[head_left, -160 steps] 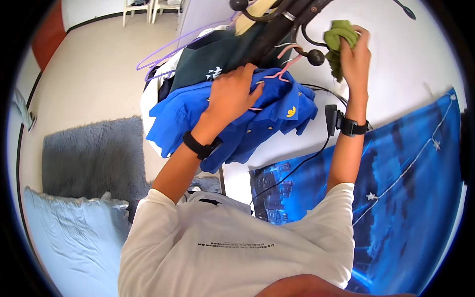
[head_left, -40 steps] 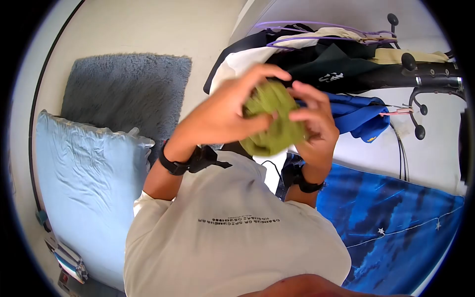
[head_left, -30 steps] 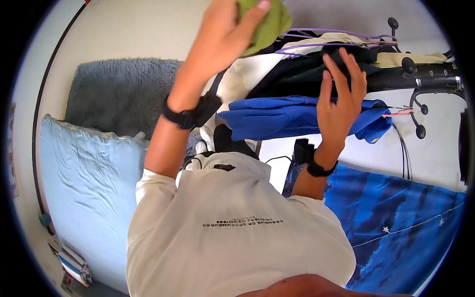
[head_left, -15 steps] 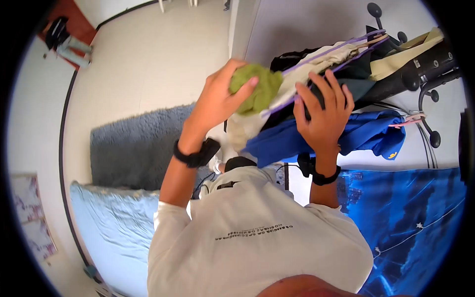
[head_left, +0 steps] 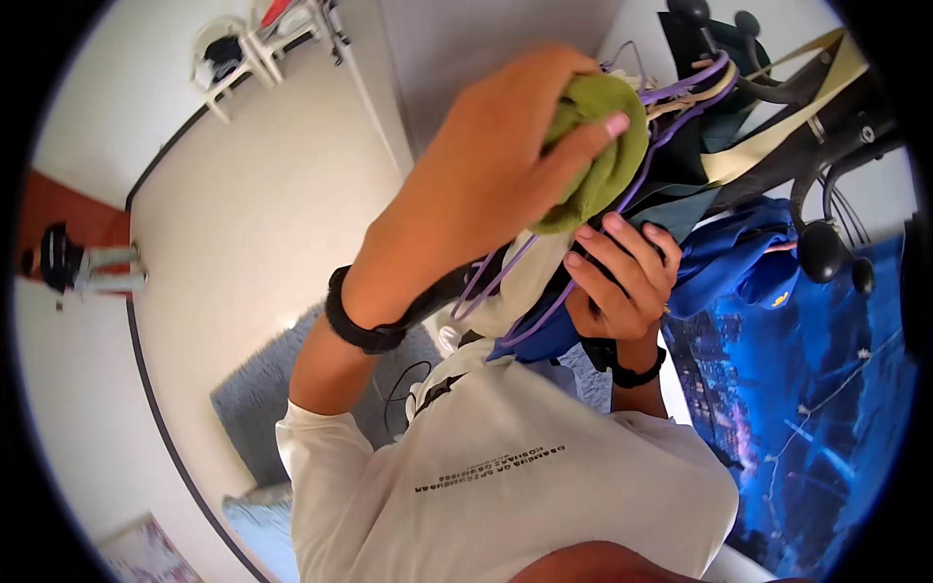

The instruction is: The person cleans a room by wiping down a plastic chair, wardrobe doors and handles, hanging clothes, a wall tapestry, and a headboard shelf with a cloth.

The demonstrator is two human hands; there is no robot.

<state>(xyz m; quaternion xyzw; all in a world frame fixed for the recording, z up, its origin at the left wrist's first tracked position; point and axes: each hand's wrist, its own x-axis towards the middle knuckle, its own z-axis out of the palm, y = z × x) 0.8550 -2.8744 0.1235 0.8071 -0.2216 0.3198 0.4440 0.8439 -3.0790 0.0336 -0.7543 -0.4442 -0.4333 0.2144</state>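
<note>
My left hand (head_left: 496,155) is raised in front of the coat stand, closed round a bunched green cloth (head_left: 607,160); its thumb presses over the folds. Lower and to the right, my right hand (head_left: 627,282) has its fingers loosely bent and slightly apart, its thumb hidden. It is beside the purple hangers (head_left: 641,180) and dark clothes; whether it touches them I cannot tell. A cream garment (head_left: 510,282) hangs at the hangers, partly behind my hands. The blue garment (head_left: 724,257) hangs to the right of my right hand.
A black coat stand (head_left: 777,175) with knobbed hooks rises at the right. Behind it hangs a blue printed cloth (head_left: 807,408). A grey rug (head_left: 292,389) lies on the floor. White chairs (head_left: 233,58) and another person (head_left: 83,257) are farther off.
My left hand has moved up and right with the green cloth, closer to the hangers. My right hand has lowered slightly, its fingers closer together. The view has turned, bringing the chairs in.
</note>
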